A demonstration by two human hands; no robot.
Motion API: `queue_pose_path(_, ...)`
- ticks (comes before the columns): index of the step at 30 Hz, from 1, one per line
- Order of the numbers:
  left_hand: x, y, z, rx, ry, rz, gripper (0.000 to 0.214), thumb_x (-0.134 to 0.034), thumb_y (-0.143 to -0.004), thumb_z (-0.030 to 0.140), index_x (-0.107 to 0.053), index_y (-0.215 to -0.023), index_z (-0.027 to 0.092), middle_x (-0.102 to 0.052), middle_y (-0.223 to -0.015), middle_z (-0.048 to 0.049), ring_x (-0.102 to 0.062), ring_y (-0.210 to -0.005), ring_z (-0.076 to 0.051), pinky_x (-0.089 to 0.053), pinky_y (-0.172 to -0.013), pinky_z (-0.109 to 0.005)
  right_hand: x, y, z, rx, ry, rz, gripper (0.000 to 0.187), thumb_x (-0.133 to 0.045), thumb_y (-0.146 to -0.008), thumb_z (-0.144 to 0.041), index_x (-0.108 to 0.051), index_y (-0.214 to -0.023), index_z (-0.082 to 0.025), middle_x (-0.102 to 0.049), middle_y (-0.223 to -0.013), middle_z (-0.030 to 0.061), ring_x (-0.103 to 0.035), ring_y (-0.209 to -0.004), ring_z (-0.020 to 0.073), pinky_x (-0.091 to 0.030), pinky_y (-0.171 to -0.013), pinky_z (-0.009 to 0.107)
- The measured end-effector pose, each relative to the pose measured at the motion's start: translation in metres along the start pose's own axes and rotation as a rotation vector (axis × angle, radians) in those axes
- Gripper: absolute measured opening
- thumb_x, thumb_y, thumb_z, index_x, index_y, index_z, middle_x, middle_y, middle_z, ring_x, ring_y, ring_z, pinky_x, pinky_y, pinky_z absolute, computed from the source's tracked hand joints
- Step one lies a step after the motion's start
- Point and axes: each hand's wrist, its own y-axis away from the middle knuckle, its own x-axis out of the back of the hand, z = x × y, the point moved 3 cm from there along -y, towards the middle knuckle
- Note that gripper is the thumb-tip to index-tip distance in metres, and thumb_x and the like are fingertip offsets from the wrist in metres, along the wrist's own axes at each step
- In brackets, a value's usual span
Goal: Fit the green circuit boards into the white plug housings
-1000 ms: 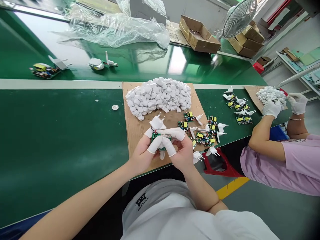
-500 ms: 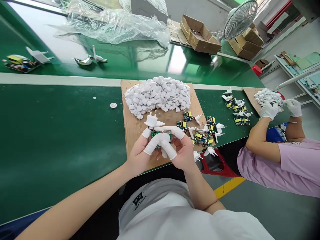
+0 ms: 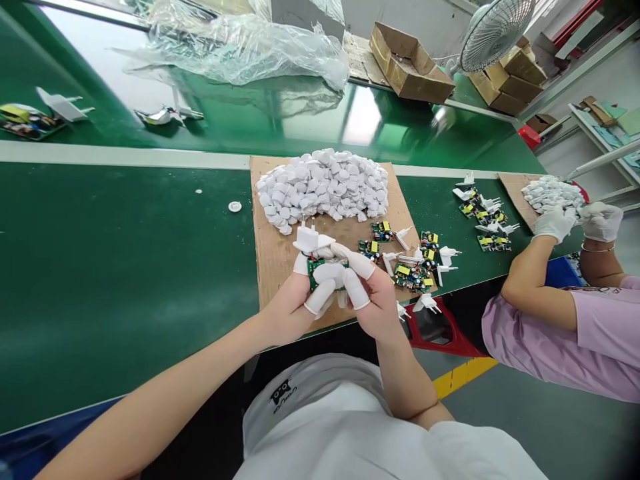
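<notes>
My left hand (image 3: 293,303) and my right hand (image 3: 373,297) meet over the near edge of a cardboard sheet (image 3: 273,257), both with white finger cots. Together they pinch a small green circuit board (image 3: 320,267) wired to a white two-pin plug piece (image 3: 310,239) that sticks up above my fingers. Just beyond lies a heap of white plastic caps (image 3: 325,187). To the right of my hands lie several more circuit boards with plug pieces (image 3: 413,263).
A co-worker in a pink top (image 3: 565,333) with white gloves handles a second heap of caps (image 3: 550,193) at the right. The green conveyor belt (image 3: 125,267) carries boards and plugs (image 3: 30,117) at far left. Plastic wrap (image 3: 240,47), cardboard boxes (image 3: 410,63) and a fan (image 3: 493,33) stand behind.
My hands have turned the board and plug slightly and drawn closer together. The parts on the far belt have drifted left.
</notes>
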Motion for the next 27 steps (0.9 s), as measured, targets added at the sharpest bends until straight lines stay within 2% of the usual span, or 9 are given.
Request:
queue_pose_path(3,-0.003,0.001,0.001,0.029,0.083,-0.075,0.038,-0.058,-0.111,0.056,-0.043,-0.131,0.029,-0.053,-0.079,0.0065,-0.038,-0.055,-0.008,-0.032,-0.047,-0.019,-0.002,-0.003,0.004,-0.125,-0.125,-0.028,0.050,-0.066,-0.107,-0.058,-0.075,-0.142,-0.024,-0.077,-0.107,0.0085,-0.067,-0.070,0.0175,-0.064,-0.066,0.034)
queue_pose_path(7,-0.009,-0.001,0.011,0.076,0.189,-0.091,0.057,-0.063,-0.107,0.060,-0.038,-0.150,0.033,-0.048,-0.080,0.0071,-0.035,-0.056,-0.008,-0.032,-0.046,-0.017,0.001,-0.005,0.008,-0.229,-0.201,-0.040,0.057,-0.079,-0.095,-0.060,-0.076,-0.137,-0.021,-0.075,-0.090,0.0051,-0.059,-0.061,0.0153,-0.055,-0.056,0.030)
queue_pose_path(10,-0.011,-0.004,0.016,0.092,0.232,-0.081,0.070,-0.069,-0.102,0.061,-0.036,-0.157,0.033,-0.051,-0.082,0.0059,-0.039,-0.057,-0.009,-0.037,-0.047,-0.019,0.002,-0.005,0.010,-0.298,-0.268,-0.069,0.056,-0.082,-0.093,-0.055,-0.076,-0.136,-0.020,-0.067,-0.071,-0.0006,-0.046,-0.049,0.0120,-0.046,-0.047,0.028)
queue_pose_path(12,-0.010,-0.005,0.016,0.099,0.242,-0.047,0.071,-0.069,-0.101,0.065,-0.038,-0.156,0.032,-0.052,-0.083,0.0054,-0.039,-0.056,-0.009,-0.036,-0.046,-0.018,0.001,-0.004,0.011,-0.308,-0.280,-0.074,0.058,-0.083,-0.091,-0.054,-0.076,-0.137,-0.020,-0.061,-0.064,-0.0037,-0.040,-0.047,0.0108,-0.042,-0.045,0.027)
queue_pose_path(17,-0.007,-0.004,0.011,0.133,0.248,0.027,0.059,-0.070,-0.100,0.067,-0.045,-0.137,0.028,-0.050,-0.076,0.0072,-0.038,-0.056,-0.008,-0.034,-0.045,-0.015,-0.005,-0.006,0.008,-0.251,-0.270,-0.066,0.060,-0.090,-0.084,-0.041,-0.075,-0.138,-0.019,-0.056,-0.066,-0.0066,-0.040,-0.053,0.0096,-0.041,-0.049,0.024)
queue_pose_path(21,-0.005,-0.005,0.011,0.184,0.318,0.085,0.068,-0.078,-0.093,0.068,-0.047,-0.138,0.027,-0.054,-0.076,0.0068,-0.039,-0.056,-0.008,-0.034,-0.046,-0.016,-0.009,-0.005,0.007,-0.206,-0.203,-0.036,0.051,-0.084,-0.086,-0.028,-0.075,-0.135,-0.018,-0.059,-0.071,-0.0056,-0.043,-0.055,0.0085,-0.043,-0.051,0.022)
queue_pose_path(24,-0.003,-0.007,0.009,0.170,0.280,0.150,0.068,-0.078,-0.093,0.067,-0.046,-0.137,0.027,-0.050,-0.070,0.0094,-0.032,-0.049,-0.007,-0.028,-0.041,-0.016,-0.009,-0.004,0.008,-0.182,-0.144,-0.003,0.054,-0.085,-0.085,-0.029,-0.074,-0.136,-0.017,-0.058,-0.071,-0.0055,-0.045,-0.054,0.0084,-0.045,-0.050,0.021)
queue_pose_path(27,-0.003,-0.006,0.007,0.129,0.207,0.148,0.062,-0.076,-0.096,0.065,-0.045,-0.134,0.029,-0.048,-0.070,0.0107,-0.027,-0.045,-0.006,-0.024,-0.038,-0.016,-0.009,-0.003,0.008,-0.174,-0.139,-0.020,0.059,-0.091,-0.082,-0.039,-0.075,-0.135,-0.019,-0.063,-0.078,-0.0028,-0.048,-0.056,0.0092,-0.050,-0.052,0.023)
